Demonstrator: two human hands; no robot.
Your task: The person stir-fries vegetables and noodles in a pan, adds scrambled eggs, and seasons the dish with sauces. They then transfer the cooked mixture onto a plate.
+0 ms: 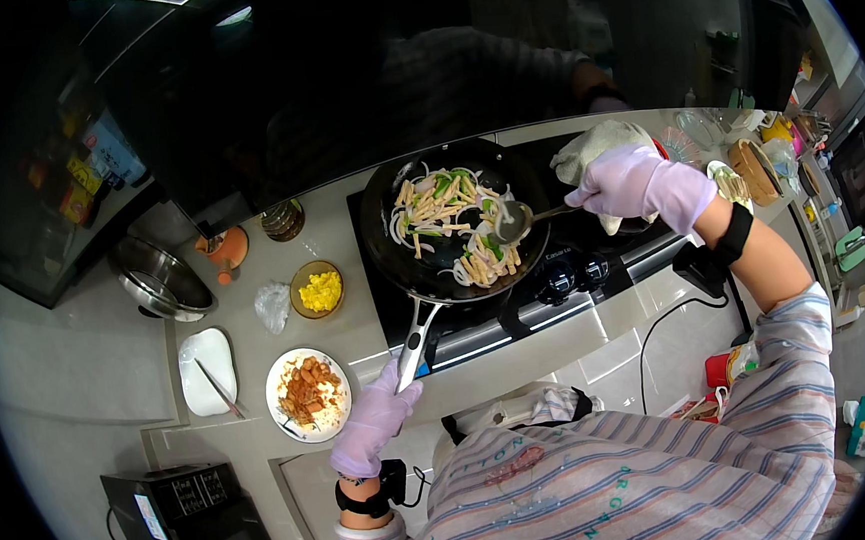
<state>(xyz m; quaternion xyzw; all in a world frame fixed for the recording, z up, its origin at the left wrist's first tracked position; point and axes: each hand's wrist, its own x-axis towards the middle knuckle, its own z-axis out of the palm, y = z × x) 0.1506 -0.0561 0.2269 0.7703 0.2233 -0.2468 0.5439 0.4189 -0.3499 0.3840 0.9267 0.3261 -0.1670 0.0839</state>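
Observation:
My left hand (377,418), in a thin lilac glove, is closed around the metal handle (416,340) of a black wok (382,255) on the cooktop. In the wok lie pale strips, sliced onion and green pieces (439,205). My right hand (614,182), gloved alike, grips a ladle (513,223) whose bowl rests among the food at the wok's right side. Left of the wok stand a glass bowl (298,303) of scrambled egg (320,291) and a plate (272,371) of browned pieces (311,390).
A light cloth (598,142) covers something behind my right hand. Left on the counter are a metal basin (164,277), a white dish (201,346) with chopsticks, a crumpled plastic bag (273,307) and a glass jar (282,220). The dark range hood (388,62) overhangs the cooktop.

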